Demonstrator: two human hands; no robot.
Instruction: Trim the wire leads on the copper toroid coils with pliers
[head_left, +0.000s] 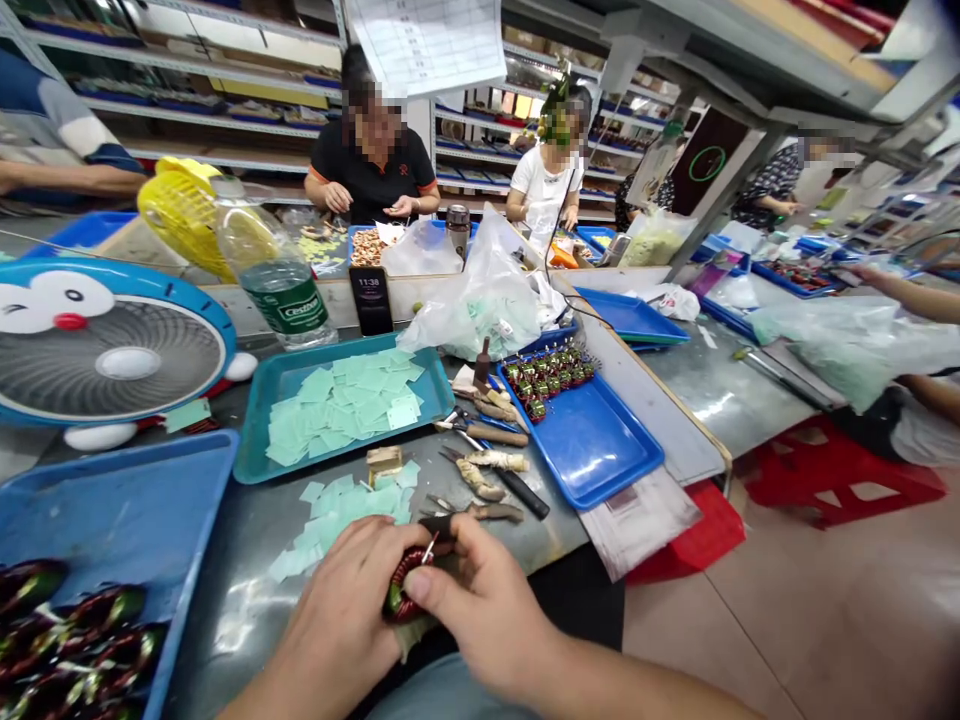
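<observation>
Between my two hands, close to the table's front edge, is a ring-shaped coil (405,582) wound with dark red wire, with a green patch on it and a pale wire end sticking up. My left hand (349,590) wraps round its left side. From the right, my right hand (480,590) grips it, thumb pressed on the ring. Part of the coil is hidden by the fingers. Just beyond my hands lie loose pale green paper pieces (337,515) and several pliers (480,475) with wrapped handles.
A blue tray (180,560) at left holds several similar coils (90,640). A teal tray (251,425) carries more green pieces. Small coils (551,375) stand in another blue tray (600,440). A fan (112,345), water bottle (281,290) and phone (371,300) stand behind; co-workers sit opposite.
</observation>
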